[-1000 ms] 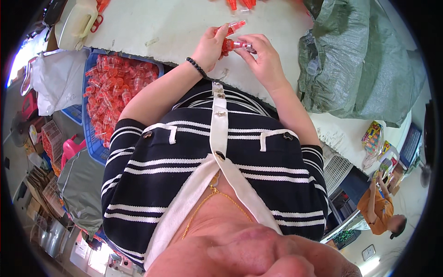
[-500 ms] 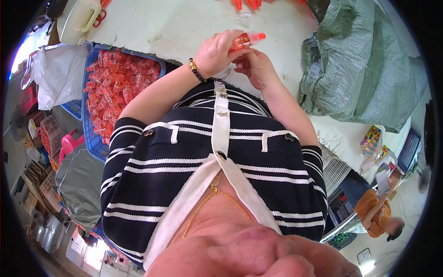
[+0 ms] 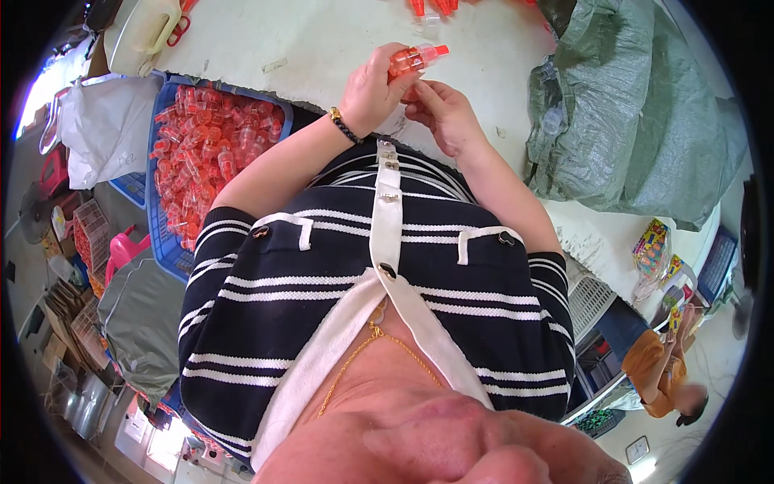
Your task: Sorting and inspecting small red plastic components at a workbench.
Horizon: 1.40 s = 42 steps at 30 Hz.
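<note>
My left hand (image 3: pixel 373 90), with a dark beaded bracelet at the wrist, is closed around a small clear plastic bottle (image 3: pixel 414 60). The bottle has a red cap and reddish parts, and its capped end points right and slightly away from me. Just below it, my right hand (image 3: pixel 442 117) is closed in a pinch close to the left fingers. Something small and reddish shows between the two hands at the right fingertips, too hidden to name. Both hands are over the near edge of the white table (image 3: pixel 322 48).
On my left sits a blue crate (image 3: pixel 168 256) full of similar red bottles. More red-capped bottles (image 3: pixel 434 8) lie at the far edge. A green-grey woven sack (image 3: pixel 621 121) covers the table's right. Far left are a cream jug (image 3: pixel 145 36) and red scissors (image 3: pixel 179 34). Another person (image 3: pixel 655 375) is at far right.
The bottle in my left hand has shifted slightly left and away from me. My right fingertips have moved left, from beside the bottle to just below it. The other person has shifted their arms.
</note>
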Motion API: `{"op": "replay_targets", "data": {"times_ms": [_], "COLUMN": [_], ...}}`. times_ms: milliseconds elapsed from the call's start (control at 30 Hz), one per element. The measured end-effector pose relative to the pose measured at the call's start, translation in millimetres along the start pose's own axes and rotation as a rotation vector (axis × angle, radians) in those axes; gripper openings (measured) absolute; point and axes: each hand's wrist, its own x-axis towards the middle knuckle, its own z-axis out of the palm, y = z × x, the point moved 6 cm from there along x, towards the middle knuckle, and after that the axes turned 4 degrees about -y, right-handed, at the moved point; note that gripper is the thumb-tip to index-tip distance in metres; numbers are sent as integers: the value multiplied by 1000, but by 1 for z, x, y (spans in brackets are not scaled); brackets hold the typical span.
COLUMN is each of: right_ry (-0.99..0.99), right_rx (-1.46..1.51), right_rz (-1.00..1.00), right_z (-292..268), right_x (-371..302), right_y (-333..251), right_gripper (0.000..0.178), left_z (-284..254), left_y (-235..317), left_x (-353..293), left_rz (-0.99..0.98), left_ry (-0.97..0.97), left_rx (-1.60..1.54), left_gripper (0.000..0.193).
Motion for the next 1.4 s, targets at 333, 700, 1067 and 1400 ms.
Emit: {"op": "replay_targets", "data": {"times_ms": [333, 700, 1067, 1400], "right_ry": [19, -95, -135, 228], "right_rx": [-502, -102, -438, -1688], "right_rz": [-403, -28, -99, -1026], "right_z": [17, 18, 23, 8], "right_x": [-2, 2, 14, 57], "right_y": [-23, 0, -24, -98], "right_gripper": [37, 31, 37, 36], "left_z": [7, -8, -56, -334], "left_y": [-23, -6, -26, -53], "left_x": [-2, -4, -15, -158], "left_rz": [-317, -145, -358, -829], "left_ry": [11, 46, -31, -252], "left_rx": [-159, -120, -212, 1163], "left_gripper": [35, 31, 31, 46]}}
